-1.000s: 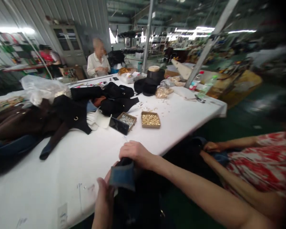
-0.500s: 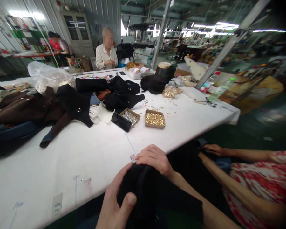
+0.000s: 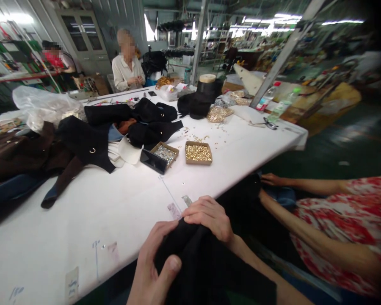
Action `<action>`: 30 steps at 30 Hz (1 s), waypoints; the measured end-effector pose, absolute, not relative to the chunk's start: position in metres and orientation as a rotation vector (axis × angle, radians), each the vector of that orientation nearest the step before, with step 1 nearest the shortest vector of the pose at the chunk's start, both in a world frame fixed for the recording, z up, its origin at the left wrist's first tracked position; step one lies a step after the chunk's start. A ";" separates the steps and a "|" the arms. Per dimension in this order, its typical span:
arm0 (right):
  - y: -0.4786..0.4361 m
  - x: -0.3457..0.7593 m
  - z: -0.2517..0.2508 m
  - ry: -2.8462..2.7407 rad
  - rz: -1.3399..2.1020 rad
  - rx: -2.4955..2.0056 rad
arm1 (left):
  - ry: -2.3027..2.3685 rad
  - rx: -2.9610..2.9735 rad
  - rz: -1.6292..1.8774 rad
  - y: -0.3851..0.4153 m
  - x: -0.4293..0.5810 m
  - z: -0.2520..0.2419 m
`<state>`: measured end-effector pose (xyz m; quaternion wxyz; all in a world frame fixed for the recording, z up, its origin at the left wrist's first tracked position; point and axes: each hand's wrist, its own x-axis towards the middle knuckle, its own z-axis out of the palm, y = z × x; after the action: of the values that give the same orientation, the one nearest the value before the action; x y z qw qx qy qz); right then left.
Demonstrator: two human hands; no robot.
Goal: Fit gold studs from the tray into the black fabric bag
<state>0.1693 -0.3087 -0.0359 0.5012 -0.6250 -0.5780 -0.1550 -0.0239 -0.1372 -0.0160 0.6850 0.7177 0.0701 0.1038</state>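
Both my hands grip a piece of black fabric [image 3: 193, 258] at the near edge of a white table [image 3: 120, 207]. My left hand [image 3: 152, 271] wraps the fabric's left side with the thumb on top. Fingers curled, my right hand [image 3: 209, 216] presses down on its upper edge. The lower part of the fabric drops out of view below the table edge.
Two small cardboard boxes, one of gold studs [image 3: 198, 153] and one of silver ones [image 3: 165, 152], sit mid-table. Dark garments [image 3: 92, 140] pile at the left. A person in a red patterned top [image 3: 336, 220] works at my right. Another person [image 3: 125, 67] sits at the far end.
The blue-backed piece I held a second ago has turned or folded, and only black fabric shows now. My view has shifted slightly; both hands stay on the fabric.
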 end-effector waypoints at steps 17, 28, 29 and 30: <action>-0.345 0.218 -0.092 -1.124 -0.443 -1.598 | 0.112 1.975 -0.193 -0.117 0.110 0.023; -0.321 0.234 -0.140 -1.004 -0.601 -1.572 | -0.132 2.718 0.022 -0.104 0.386 -0.006; -0.321 0.235 -0.143 -1.007 -0.603 -1.566 | -0.134 2.751 0.023 -0.109 0.398 -0.012; -0.320 0.236 -0.148 -1.011 -0.597 -1.566 | -0.137 2.782 0.016 -0.113 0.409 -0.017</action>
<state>0.2360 -0.3197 -0.1483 0.5581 -0.6639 -0.4285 -0.2531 0.4087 -0.1132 -0.0173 0.1770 0.9830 -0.0483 0.0055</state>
